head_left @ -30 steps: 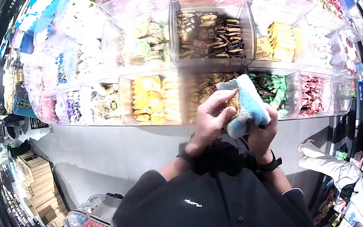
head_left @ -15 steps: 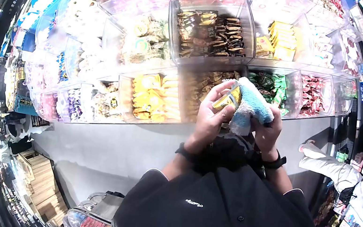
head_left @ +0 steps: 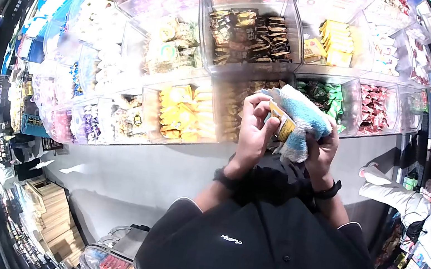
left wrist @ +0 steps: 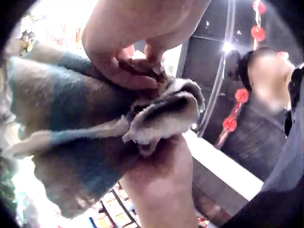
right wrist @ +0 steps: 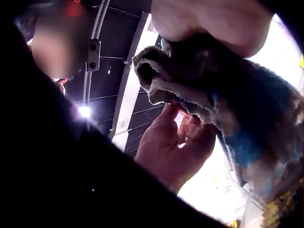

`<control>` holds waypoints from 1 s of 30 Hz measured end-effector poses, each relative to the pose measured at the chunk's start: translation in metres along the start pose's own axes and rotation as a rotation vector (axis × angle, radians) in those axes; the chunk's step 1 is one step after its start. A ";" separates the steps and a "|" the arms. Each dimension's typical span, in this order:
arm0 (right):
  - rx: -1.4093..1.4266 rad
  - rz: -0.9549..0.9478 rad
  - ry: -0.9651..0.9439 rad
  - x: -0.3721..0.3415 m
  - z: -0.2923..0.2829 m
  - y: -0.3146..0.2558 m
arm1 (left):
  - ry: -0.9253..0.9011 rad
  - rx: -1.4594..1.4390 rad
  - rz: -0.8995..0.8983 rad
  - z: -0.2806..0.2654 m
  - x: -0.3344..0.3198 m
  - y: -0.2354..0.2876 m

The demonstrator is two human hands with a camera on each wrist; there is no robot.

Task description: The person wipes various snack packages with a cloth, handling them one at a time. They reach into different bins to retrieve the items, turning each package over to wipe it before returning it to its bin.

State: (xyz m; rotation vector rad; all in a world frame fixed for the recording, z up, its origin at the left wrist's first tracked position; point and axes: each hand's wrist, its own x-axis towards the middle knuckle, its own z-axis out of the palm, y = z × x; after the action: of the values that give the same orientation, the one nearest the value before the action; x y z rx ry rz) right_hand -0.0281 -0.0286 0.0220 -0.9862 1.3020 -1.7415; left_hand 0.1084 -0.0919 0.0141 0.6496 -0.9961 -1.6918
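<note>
In the head view, my left hand [head_left: 254, 130] pinches a small flat yellow printed piece [head_left: 285, 126] between thumb and fingers. I cannot tell whether it is a label card or a packet. A blue-and-white fluffy cloth [head_left: 302, 113] lies bunched over and behind it, and my right hand [head_left: 323, 153] grips that cloth from the other side. From the left wrist, the striped cloth [left wrist: 61, 104] hangs in folds between both hands, the left hand [left wrist: 137, 33] above. The right wrist view has the right hand [right wrist: 213, 23] over the cloth [right wrist: 256, 109], its fingers hidden by folds.
Clear plastic bins of wrapped sweets rise in tiers ahead, with yellow packets [head_left: 179, 112], dark packets [head_left: 253, 36] and green ones [head_left: 336, 103]. A wooden crate-like stand [head_left: 56, 216] is at lower left. A person in pale trousers [head_left: 397, 197] is at the right.
The cloth has shifted a little right and spread along the yellow piece, which now shows more of its printed face. Both hands stay close together around it.
</note>
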 end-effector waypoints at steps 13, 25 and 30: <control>-0.445 -0.200 -0.078 0.012 0.014 0.002 | 0.124 -0.196 -0.251 0.007 0.001 -0.010; -0.544 -0.249 -0.202 0.006 -0.006 0.029 | 0.038 -0.310 -0.271 -0.011 0.013 -0.039; -0.411 -0.073 -0.140 0.020 -0.014 0.036 | 0.014 -0.229 -0.331 -0.004 0.013 -0.045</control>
State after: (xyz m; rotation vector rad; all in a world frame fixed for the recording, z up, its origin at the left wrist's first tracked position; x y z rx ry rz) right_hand -0.0452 -0.0483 -0.0122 -1.3727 1.5824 -1.4533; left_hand 0.0849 -0.0993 -0.0260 0.7003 -0.6966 -2.0517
